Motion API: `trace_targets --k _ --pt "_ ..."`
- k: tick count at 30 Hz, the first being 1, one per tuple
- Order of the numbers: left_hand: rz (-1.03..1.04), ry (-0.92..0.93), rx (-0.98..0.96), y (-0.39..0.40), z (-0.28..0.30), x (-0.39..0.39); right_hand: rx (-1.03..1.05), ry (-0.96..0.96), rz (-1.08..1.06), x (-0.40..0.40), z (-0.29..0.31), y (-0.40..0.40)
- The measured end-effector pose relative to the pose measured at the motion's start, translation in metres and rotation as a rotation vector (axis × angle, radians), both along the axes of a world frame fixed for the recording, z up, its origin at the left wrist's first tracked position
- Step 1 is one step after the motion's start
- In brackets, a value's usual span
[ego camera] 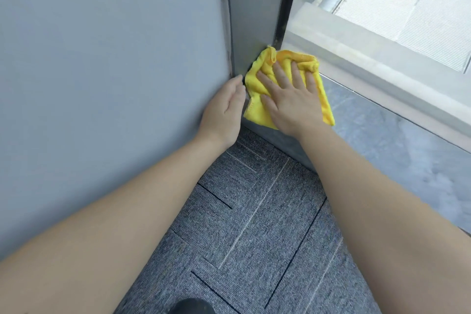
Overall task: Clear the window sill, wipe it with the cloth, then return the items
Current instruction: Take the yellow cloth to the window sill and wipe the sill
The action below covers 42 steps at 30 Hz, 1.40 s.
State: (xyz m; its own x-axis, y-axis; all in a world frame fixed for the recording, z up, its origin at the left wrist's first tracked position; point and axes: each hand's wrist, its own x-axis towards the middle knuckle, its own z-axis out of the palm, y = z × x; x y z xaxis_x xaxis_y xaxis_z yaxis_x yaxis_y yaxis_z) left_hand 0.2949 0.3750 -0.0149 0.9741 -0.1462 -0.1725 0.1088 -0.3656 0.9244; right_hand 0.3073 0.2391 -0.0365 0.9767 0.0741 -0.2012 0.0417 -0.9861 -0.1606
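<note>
The right hand lies flat on the yellow cloth, palm down, fingers straight and spread, pressing the cloth onto the window sill. Its wrist is level with the sill's front edge and the bare forearm runs back toward the lower right of the view. The cloth sits at the far left end of the grey, marbled sill, pushed into the corner where the sill meets the grey wall panel and the upright window frame. The far edge of the cloth is bunched and folded up against the frame; its near corners spread out flat past the hand on both sides.

The left hand holds nothing. It is relaxed, fingers straight and close together, resting against the wall panel just left of the cloth, fingertips at the corner by the cloth's edge. Whether they touch the cloth is unclear. Its forearm stretches back toward the lower left.

Below both arms lies grey carpet in tiles. A dark shoe tip shows at the bottom edge.
</note>
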Motion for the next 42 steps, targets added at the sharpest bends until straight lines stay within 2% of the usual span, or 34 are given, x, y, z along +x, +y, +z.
trace_targets --k 4,7,12,16,19,26,30,33,36,42 --pt "0.016 0.013 -0.061 -0.001 0.0 0.0 0.041 0.009 0.097 -0.018 0.002 -0.012" --pt "0.018 0.027 -0.03 -0.001 -0.001 0.001 0.039 0.004 0.065 -0.037 0.004 -0.025" --pt "-0.022 0.043 -0.016 -0.005 -0.002 -0.003 -0.027 0.032 -0.248 -0.063 0.003 -0.043" --pt "-0.024 0.042 -0.012 -0.005 -0.004 0.0 0.029 0.084 -0.552 -0.044 0.002 -0.027" --pt "-0.08 0.022 0.011 -0.004 -0.006 0.0 0.061 0.078 -0.646 -0.025 -0.001 -0.005" --pt "-0.078 -0.02 0.02 -0.02 -0.001 0.002 -0.014 -0.01 -0.137 -0.045 -0.001 -0.019" --pt "-0.12 -0.054 0.046 -0.04 0.001 0.004 -0.011 -0.001 -0.071 -0.077 0.002 -0.04" --pt "-0.165 -0.083 0.115 -0.056 -0.005 0.002 -0.046 0.024 -0.183 -0.104 0.001 -0.055" --pt "-0.207 -0.104 0.146 -0.065 -0.01 -0.002 -0.049 0.056 -0.389 -0.113 -0.001 -0.058" --pt "-0.251 -0.112 0.144 -0.06 -0.016 0.007 0.063 0.143 -0.814 -0.079 0.002 -0.054"
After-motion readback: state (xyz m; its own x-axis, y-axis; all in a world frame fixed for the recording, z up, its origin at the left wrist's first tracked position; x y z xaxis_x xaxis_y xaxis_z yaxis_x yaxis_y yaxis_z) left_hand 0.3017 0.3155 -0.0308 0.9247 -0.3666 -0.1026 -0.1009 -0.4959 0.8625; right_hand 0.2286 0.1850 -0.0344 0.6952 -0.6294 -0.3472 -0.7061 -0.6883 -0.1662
